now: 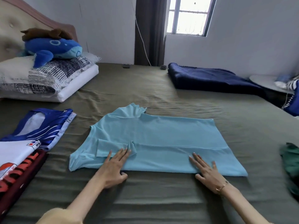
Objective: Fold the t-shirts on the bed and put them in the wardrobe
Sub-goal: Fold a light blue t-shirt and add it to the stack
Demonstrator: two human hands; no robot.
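A light blue t-shirt (153, 135) lies spread sideways on the olive-green bed (161, 199), neck to the left, its near long edge folded over with one sleeve tucked in. My left hand (113, 167) lies flat with straight fingers on the folded strip near the sleeve. My right hand (207, 170) presses flat on the same strip farther right. At the left edge lie a blue and white t-shirt (38, 126) and a dark red t-shirt with red lettering (21, 173). A green garment (291, 162) sits crumpled at the right edge. No wardrobe is in view.
Stacked pillows (48, 81) with a blue plush whale (55, 47) stand at the head of the bed, far left. A folded navy blanket (210, 78) lies at the far right. Behind are a wall, a dark curtain (150, 29) and a window (189, 15).
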